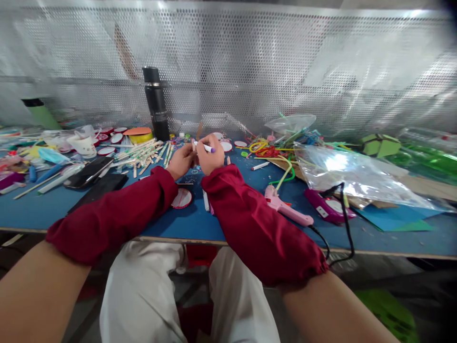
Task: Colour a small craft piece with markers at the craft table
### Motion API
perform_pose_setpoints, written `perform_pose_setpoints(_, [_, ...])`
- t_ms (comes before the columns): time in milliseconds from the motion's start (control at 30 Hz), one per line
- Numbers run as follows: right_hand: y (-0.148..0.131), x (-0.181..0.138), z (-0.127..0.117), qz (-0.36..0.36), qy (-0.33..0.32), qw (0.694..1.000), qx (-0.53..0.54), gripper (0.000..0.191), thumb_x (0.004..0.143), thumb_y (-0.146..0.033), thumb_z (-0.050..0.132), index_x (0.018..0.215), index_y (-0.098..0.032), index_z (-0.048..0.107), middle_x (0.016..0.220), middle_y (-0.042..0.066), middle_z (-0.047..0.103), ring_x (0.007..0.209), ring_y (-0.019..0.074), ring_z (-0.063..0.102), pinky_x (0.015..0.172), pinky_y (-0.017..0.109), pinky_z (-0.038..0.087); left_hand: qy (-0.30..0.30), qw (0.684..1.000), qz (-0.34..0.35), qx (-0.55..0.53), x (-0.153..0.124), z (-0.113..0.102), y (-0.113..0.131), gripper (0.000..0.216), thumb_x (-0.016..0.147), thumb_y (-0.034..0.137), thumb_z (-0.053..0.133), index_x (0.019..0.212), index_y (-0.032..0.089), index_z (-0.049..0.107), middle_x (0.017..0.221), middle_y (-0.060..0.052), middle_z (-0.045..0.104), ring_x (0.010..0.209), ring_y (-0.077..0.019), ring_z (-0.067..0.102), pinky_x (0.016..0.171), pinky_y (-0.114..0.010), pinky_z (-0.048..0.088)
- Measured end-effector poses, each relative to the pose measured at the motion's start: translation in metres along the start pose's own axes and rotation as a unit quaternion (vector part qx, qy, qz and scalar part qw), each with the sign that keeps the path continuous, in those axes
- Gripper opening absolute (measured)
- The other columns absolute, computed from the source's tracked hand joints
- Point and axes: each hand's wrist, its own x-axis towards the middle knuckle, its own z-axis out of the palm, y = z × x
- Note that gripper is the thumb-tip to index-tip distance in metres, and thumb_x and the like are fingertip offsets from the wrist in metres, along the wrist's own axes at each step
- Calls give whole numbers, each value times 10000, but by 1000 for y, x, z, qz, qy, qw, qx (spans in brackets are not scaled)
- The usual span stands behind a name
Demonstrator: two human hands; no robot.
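Over the middle of the blue table, my right hand grips a white marker with a purple end, its other end pointing toward my left hand. Close against it, my left hand is closed, fingers pinched at the marker's tip; what they hold is too small and hidden to name. A round white disc with a red rim lies below my left wrist. Beside my right sleeve rests a white pen or marker. Craft sticks are heaped left of my left hand.
A black bottle stands against the perforated metal panel. To the right lie a pink glue gun, a purple device with a black cable, pipe cleaners and a clear plastic bag. On the left are a black phone and a paper cup.
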Motion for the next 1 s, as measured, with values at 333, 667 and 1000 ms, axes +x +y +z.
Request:
perform_pose_setpoints(333, [2, 1, 5, -14, 8, 1000, 13, 107, 844, -305, 555, 773, -235, 517, 713, -39, 587, 665, 139, 552, 644, 277, 420, 11, 1000, 8, -25, 4, 0, -2, 125, 873, 268, 618, 819, 169, 563, 536, 39, 529, 419, -82, 454, 442, -215, 330])
perform_pose_setpoints(667, [1, -2, 1, -18, 11, 1000, 11, 105, 832, -306, 557, 760, -234, 530, 713, -38, 590, 673, 145, 558, 638, 276, 408, 14, 999, -6, -31, -2, 4, 6, 146, 857, 267, 637, 794, 172, 545, 538, 39, 531, 413, -81, 459, 433, -214, 324])
perform_pose_setpoints(1000, [3, -3, 1, -1, 6, 1000, 0, 117, 813, -320, 546, 742, -230, 530, 709, -34, 586, 668, 145, 546, 648, 283, 403, 22, 1000, -17, -8, -4, 8, 2, 171, 858, 276, 614, 761, 171, 521, 526, 37, 526, 416, -82, 441, 441, -219, 326])
